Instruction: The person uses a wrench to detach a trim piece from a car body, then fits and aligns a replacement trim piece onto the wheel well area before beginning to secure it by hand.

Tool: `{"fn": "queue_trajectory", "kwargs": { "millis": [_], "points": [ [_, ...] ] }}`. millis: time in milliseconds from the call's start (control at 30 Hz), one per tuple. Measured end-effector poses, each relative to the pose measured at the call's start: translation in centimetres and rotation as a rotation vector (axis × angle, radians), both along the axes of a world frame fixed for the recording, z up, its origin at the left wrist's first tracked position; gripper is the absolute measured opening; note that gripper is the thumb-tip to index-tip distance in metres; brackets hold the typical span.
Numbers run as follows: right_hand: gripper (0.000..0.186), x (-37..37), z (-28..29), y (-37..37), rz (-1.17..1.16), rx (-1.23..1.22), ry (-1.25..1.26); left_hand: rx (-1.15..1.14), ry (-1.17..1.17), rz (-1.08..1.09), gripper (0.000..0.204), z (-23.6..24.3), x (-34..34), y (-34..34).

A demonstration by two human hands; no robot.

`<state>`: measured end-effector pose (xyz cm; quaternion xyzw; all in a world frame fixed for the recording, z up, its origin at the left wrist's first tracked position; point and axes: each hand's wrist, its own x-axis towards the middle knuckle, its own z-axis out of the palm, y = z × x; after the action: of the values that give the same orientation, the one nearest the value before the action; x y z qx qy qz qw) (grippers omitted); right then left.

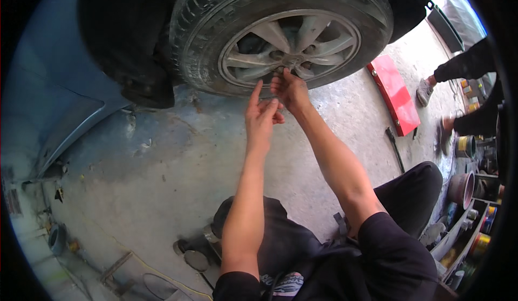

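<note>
A car wheel [291,59] with a dusty silver alloy rim and a black tire [202,66] is in front of me at the top. My right hand [291,90] reaches up to its hub, the fingers pinched round a wheel nut [279,70] at the lowest bolt hole; the fingertips partly cover it. Just below and to the left, my left hand [261,111] holds nothing. Its index finger points up toward the lower rim, while the other fingers curl loosely. Darker bolt holes show around the hub.
A red tool case [395,95] lies on the concrete floor to the right, with a black-handled bar [395,149] nearer me. Another person's legs [467,66] stand beyond it. Cans and pots [462,188] line the right edge. Blue car bodywork [59,85] fills the left.
</note>
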<state>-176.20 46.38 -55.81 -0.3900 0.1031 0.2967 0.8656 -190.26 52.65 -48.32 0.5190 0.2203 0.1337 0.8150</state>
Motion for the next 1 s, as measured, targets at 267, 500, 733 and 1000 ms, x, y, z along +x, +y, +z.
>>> {"fn": "queue_trajectory", "kwargs": {
  "millis": [267, 500, 733, 1000],
  "points": [
    [0.022, -0.7, 2.0, 0.9, -0.119, -0.055, 0.033, 0.336, -0.041, 0.065, 0.079, 1.5, 2.1, 0.9],
    [0.02, 0.1, -1.4, 0.5, -0.08, -0.262, -0.263, 0.782, 0.145, 0.041, 0.073, -0.4, 3.6, 0.9],
    [0.041, 6.6, -9.4, -3.2, 0.136, -0.208, -0.238, 0.439, -0.025, 0.02, 0.062, -1.6, 4.0, -0.8],
    [0.036, 6.2, -8.4, -2.6, 0.365, 0.157, -0.219, 0.762, 0.131, 0.129, 0.077, -2.7, 3.1, -1.0]
  ]
}}
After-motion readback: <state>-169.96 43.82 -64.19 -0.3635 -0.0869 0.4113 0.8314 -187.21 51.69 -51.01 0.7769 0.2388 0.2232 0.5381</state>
